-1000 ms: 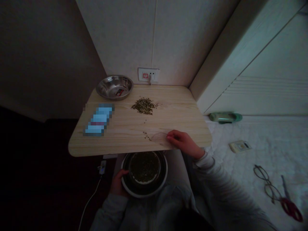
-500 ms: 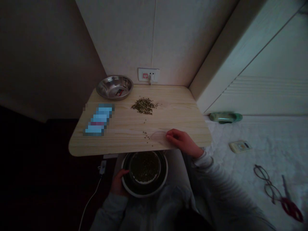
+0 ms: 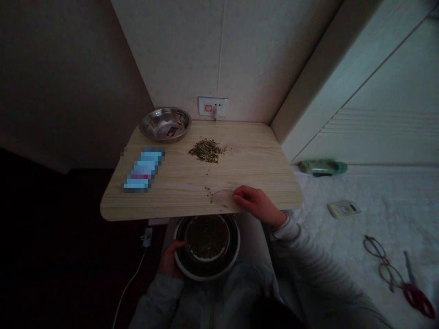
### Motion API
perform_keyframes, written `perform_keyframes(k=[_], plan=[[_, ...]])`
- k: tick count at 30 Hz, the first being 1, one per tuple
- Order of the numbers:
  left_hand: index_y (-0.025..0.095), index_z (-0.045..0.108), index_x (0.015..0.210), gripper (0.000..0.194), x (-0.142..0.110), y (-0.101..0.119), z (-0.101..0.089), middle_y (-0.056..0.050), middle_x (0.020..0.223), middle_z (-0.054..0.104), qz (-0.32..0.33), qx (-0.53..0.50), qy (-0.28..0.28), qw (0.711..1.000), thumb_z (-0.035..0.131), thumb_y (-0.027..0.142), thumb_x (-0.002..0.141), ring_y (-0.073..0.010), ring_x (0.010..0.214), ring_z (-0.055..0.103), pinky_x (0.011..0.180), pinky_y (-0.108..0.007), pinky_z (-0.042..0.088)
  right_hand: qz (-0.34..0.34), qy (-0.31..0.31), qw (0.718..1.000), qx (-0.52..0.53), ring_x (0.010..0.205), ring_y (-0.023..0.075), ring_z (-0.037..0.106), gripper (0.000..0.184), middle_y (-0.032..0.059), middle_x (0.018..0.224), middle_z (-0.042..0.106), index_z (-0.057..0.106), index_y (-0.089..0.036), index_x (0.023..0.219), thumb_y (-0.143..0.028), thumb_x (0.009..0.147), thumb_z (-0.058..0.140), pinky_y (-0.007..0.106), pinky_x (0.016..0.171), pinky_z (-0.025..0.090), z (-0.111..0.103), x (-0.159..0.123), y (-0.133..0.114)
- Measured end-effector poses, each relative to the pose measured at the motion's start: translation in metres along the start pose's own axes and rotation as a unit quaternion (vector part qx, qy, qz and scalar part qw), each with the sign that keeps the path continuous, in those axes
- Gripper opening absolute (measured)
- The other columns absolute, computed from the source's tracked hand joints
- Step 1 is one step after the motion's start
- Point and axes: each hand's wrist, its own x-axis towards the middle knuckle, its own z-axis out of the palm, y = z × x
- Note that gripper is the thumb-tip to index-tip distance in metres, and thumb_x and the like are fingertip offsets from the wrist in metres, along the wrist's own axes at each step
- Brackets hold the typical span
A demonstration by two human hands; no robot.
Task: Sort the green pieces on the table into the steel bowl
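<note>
My right hand rests low over the wooden table's front edge, its fingers pinched on a thin, clear, rounded piece of plastic lying almost flat on the surface. A few loose dark grains are at the left rim of that piece. Further back is a pile of small greenish-brown grains. Below the table edge, my left hand grips the left side of a white-rimmed basin on my lap. Inside it sits a smaller round container full of dark grains.
A steel bowl and a blurred-out phone are on the left of the table. A socket is on the wall behind. On the white bedding lie a green bottle, a small pack, glasses and red-handled scissors.
My right hand has slid slightly left with the clear plastic piece, and a few grains near the front edge have shifted. My left hand keeps its hold on the basin.
</note>
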Motion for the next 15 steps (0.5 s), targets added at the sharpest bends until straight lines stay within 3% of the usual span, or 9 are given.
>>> perform_keyframes(k=[9, 15], plan=[[0.012, 0.062, 0.054, 0.018, 0.001, -0.001, 0.001, -0.009, 0.051, 0.064, 0.009, 0.014, -0.023, 1.000, 0.044, 0.012, 0.059, -0.0264, 0.075, 0.059, 0.072, -0.041, 0.044, -0.013, -0.006, 1.000, -0.024, 0.058, 0.0090, 0.047, 0.019, 0.0000, 0.062, 0.055, 0.053, -0.016, 0.075, -0.032, 0.076, 0.042, 0.020, 0.054, 0.035, 0.009, 0.002, -0.004], [0.012, 0.061, 0.054, 0.018, -0.003, 0.000, 0.006, -0.008, 0.052, 0.064, -0.006, 0.013, -0.013, 1.000, 0.044, 0.011, 0.058, -0.0262, 0.076, 0.059, 0.073, -0.041, 0.043, -0.048, -0.046, 0.997, -0.030, 0.060, 0.0091, 0.047, 0.018, 0.0001, 0.062, 0.054, 0.054, -0.017, 0.074, -0.030, 0.076, 0.042, 0.021, 0.058, 0.036, 0.014, -0.005, -0.016]])
